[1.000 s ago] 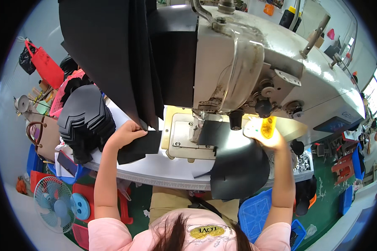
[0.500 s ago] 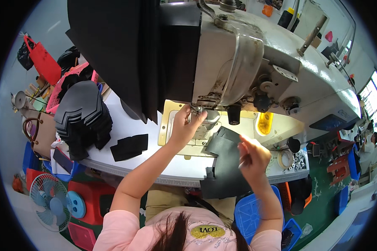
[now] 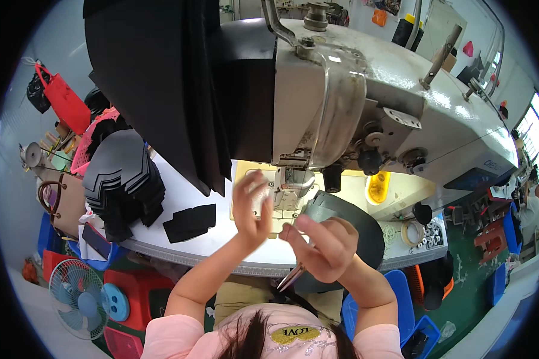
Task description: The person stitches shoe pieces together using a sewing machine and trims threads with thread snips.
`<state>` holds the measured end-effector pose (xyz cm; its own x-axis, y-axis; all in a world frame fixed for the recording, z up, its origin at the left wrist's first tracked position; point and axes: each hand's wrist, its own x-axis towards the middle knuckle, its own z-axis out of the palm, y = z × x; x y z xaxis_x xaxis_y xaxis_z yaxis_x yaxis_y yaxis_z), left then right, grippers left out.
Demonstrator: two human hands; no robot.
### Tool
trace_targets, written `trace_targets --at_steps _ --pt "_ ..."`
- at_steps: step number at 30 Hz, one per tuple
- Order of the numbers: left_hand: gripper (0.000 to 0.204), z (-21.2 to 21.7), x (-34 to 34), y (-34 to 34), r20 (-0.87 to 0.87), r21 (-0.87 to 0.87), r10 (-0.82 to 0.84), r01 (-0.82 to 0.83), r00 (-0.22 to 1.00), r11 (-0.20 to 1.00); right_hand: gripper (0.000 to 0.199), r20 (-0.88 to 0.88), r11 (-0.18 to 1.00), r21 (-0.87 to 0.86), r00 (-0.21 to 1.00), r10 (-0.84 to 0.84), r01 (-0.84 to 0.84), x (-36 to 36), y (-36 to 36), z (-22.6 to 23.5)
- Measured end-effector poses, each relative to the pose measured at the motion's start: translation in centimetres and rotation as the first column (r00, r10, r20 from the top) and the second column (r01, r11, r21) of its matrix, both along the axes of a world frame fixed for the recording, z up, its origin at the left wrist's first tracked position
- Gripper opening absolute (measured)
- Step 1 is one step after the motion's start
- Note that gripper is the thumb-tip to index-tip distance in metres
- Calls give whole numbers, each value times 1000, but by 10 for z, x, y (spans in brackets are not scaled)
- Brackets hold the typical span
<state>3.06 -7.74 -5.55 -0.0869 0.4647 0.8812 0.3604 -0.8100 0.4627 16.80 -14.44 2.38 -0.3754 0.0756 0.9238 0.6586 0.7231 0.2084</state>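
Head view: left hand (image 3: pixel 251 209) has drawn back from sewing machine (image 3: pixel 401 78).

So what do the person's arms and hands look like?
The left hand and right hand are bare, with no gloves. The forearms are uncovered too, and short, pale pink sleeves end above the elbows.

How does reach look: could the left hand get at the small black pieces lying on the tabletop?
Probably yes: the left hand looks empty, and the small black pieces lie uncovered to its left, with white tabletop between.
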Motion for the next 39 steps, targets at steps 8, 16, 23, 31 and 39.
trace_targets --at_steps 8,16,23,31,39 --pt "17 44 -2 -2 -103 503 -196 221 975 836 11 -440 741 -503 869 225 -446 18 -14 -4" --pt "55 88 -1 9 -205 402 217 -120 954 908 13 -536 399 -717 818 209 -572 3 7 -40" --pt "70 96 -9 8 -152 349 71 -14 986 937 11 -516 385 -746 837 182 -543 -4 31 -46" --pt "66 83 -2 22 -105 347 230 -181 968 920 9 -625 445 -632 757 191 -634 -7 46 -52" --pt "60 91 10 19 -35 432 400 -347 916 833 15 -713 682 -577 684 -152 -449 42 38 -77"
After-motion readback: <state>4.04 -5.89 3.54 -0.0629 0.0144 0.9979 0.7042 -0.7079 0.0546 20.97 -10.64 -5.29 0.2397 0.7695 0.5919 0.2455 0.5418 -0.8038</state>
